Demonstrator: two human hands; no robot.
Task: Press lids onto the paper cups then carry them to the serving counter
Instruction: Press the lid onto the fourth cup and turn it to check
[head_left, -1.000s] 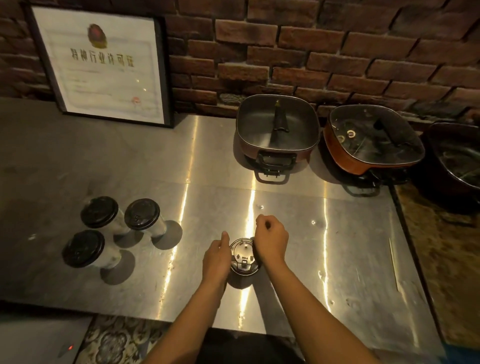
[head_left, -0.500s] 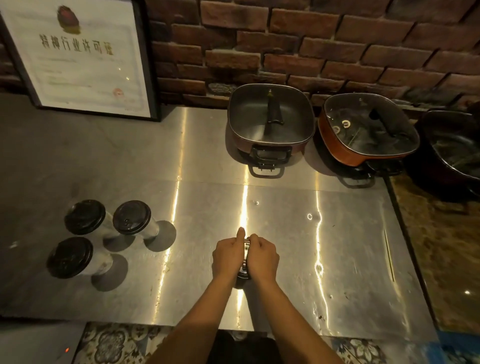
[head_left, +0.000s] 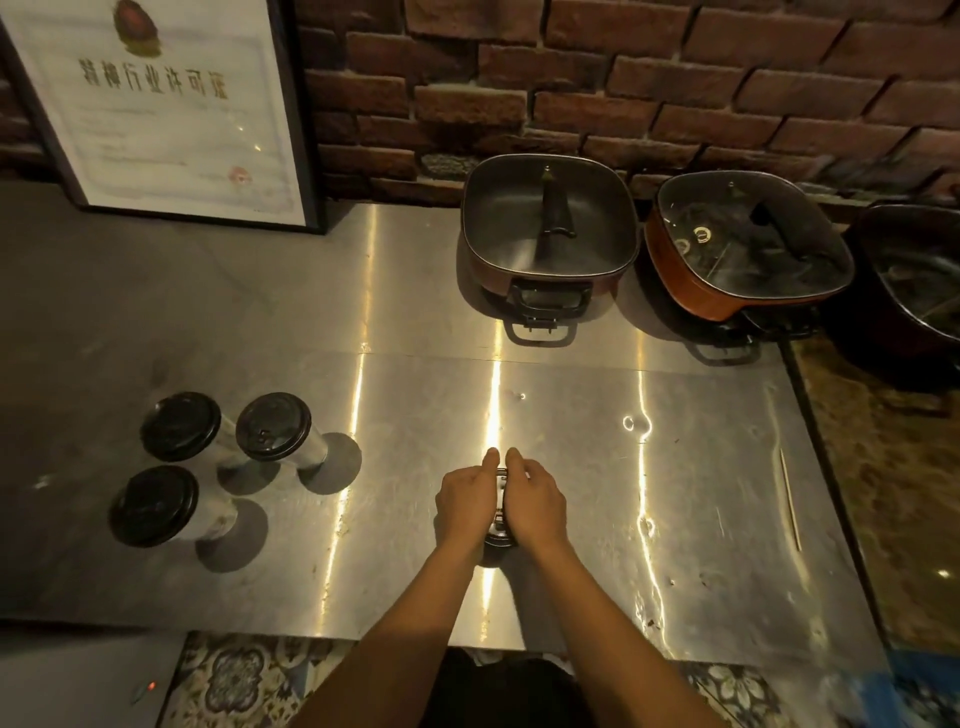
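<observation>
A paper cup with a dark lid (head_left: 500, 506) stands on the steel table (head_left: 597, 493) near its front edge. My left hand (head_left: 467, 501) and my right hand (head_left: 537, 504) lie palm down on the lid side by side, covering nearly all of it; only a thin strip of lid shows between them. The cup's body is hidden under my hands. To the left stand three white paper cups with black lids on: the back left cup (head_left: 181, 426), the back right cup (head_left: 274, 426) and the front cup (head_left: 154, 505).
Two square lidded pots stand at the back, a dark one (head_left: 549, 228) and an orange one (head_left: 748, 244), with a third dark pot (head_left: 914, 286) at the far right. A framed certificate (head_left: 166, 104) leans on the brick wall. A thin stick (head_left: 789, 499) lies near the table's right edge.
My hands went from holding the lid's rim at its sides to lying together on top of it, covering it. The view shifted slightly closer and down.
</observation>
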